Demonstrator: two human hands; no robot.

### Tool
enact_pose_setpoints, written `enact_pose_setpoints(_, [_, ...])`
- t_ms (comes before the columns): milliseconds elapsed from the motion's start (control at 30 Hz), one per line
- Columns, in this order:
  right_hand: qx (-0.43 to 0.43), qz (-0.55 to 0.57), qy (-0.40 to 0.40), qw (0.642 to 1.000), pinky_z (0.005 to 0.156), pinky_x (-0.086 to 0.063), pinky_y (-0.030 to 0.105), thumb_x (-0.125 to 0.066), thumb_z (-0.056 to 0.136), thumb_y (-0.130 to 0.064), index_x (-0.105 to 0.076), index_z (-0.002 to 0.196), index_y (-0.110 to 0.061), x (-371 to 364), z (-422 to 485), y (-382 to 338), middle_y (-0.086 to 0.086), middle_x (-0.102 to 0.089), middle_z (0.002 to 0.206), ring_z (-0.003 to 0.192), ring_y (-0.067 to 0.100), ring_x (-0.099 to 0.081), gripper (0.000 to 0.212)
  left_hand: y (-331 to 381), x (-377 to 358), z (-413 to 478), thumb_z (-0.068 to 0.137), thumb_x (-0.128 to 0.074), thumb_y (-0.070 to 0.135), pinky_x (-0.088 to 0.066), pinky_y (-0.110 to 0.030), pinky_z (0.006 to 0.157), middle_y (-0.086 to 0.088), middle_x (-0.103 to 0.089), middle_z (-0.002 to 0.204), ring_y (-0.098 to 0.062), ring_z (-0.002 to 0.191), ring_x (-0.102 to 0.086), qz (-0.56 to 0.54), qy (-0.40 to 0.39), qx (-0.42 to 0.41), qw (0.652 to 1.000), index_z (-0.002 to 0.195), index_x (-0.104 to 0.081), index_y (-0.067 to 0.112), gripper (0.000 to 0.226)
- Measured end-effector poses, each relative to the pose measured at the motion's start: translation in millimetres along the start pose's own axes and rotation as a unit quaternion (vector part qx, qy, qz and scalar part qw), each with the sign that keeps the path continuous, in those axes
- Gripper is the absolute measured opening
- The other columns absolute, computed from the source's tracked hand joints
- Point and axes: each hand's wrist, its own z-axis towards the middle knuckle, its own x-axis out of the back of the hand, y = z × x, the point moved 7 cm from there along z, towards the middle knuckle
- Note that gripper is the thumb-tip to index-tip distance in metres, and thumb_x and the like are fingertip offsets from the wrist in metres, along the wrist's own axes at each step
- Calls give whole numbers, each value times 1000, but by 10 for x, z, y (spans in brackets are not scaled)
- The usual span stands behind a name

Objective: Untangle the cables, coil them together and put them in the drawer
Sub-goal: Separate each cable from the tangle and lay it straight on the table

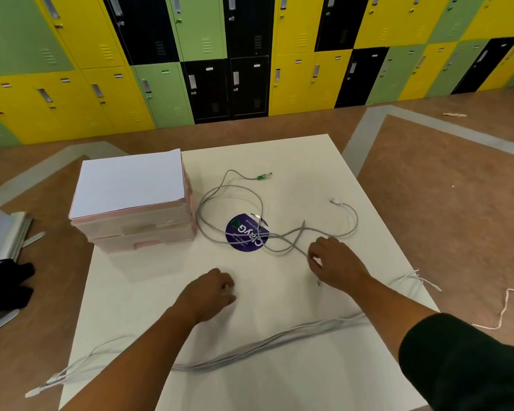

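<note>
Grey cables (279,252) lie looped and crossed mid-worktop (267,295). They look light, limp and springy, and are likely easiest taken near a plug. The right hand (333,262) pinches a strand; the left hand (211,292) rests loosely curled, holding nothing. The pink drawer unit (143,232) stands closed, its contents hidden.

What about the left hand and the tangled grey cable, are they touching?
Apart. The head view shows a plain strip of table between the left hand and the tangled grey cable.
</note>
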Motion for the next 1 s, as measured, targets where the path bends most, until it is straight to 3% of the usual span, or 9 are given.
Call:
enact_pose_setpoints(133, [-15, 67, -39, 997, 88, -49, 39, -55, 95, -27, -63, 117, -18, -129, 463, -330, 0, -59, 115, 113, 23, -52, 25, 73, 148, 204, 89, -67, 43, -47, -31, 97, 7, -52, 128, -13, 117, -55, -57, 38, -5, 998, 132, -55, 30, 46])
enact_pose_setpoints(300, [-57, 86, -124, 987, 95, -45, 37, -57, 95, -29, -49, 138, -18, -450, 610, -500, 3, -52, 132, 122, 26, -50, 45, 328, 305, 339, 92, -67, 32, -48, -29, 97, 9, -46, 140, -14, 117, -55, -114, 75, -42, 990, 135, -50, 31, 47])
enact_pose_setpoints(433, [-81, 119, -147, 979, 77, -43, 28, -61, 90, -23, -59, 115, -21, -551, 677, -594, -1, -64, 106, 97, 19, -61, 26, 417, 448, 486, 95, -62, 21, -49, -29, 95, 4, -45, 143, -19, 115, -58, -143, 112, -64, 981, 140, -46, 26, 49])
enact_pose_setpoints(567, [-79, 226, -145, 960, 58, -36, 15, -61, 87, -12, -67, 102, -17, -407, 750, -702, -12, -53, 70, 66, 11, -52, 17, 484, 534, 649, 96, -51, 9, -46, -31, 98, -2, -40, 146, -25, 118, -56, -153, 121, -60, 979, 143, -42, 21, 50])
enact_pose_setpoints(633, [-82, 274, -127, 950, 55, -36, 9, -61, 86, -9, -69, 99, -16, -264, 787, -721, -12, -54, 70, 60, 3, -49, 17, 463, 551, 721, 96, -51, 7, -43, -27, 95, -5, -39, 143, -26, 117, -56, -156, 125, -42, 979, 142, -43, 20, 49])
enact_pose_setpoints(733, [-95, 334, -82, 934, 58, -38, 14, -63, 82, -7, -66, 89, -16, -80, 813, -670, -9, -59, 76, 56, -3, -50, 11, 378, 482, 842, 94, -53, 10, -46, -31, 94, -9, -42, 140, -28, 113, -58, -156, 113, -6, 981, 139, -44, 20, 47])
enact_pose_setpoints(867, [-121, 382, -40, 915, 58, -38, 19, -62, 82, -9, -60, 81, -13, 118, 833, -565, -7, -60, 74, 56, 1, -48, 4, 310, 347, 938, 94, -57, 15, -46, -37, 98, -12, -39, 146, -31, 119, -56, -114, 84, 20, 990, 143, -39, 15, 52])
enact_pose_setpoints(1000, [-126, 412, -27, 902, 62, -43, 27, -58, 78, -1, -58, 73, -14, 254, 835, -471, -9, -57, 66, 59, 10, -50, 14, 303, 271, 1058, 98, -50, 18, -48, -39, 96, -10, -40, 144, -33, 114, -59, -73, 69, 35, 994, 142, -44, 18, 45])
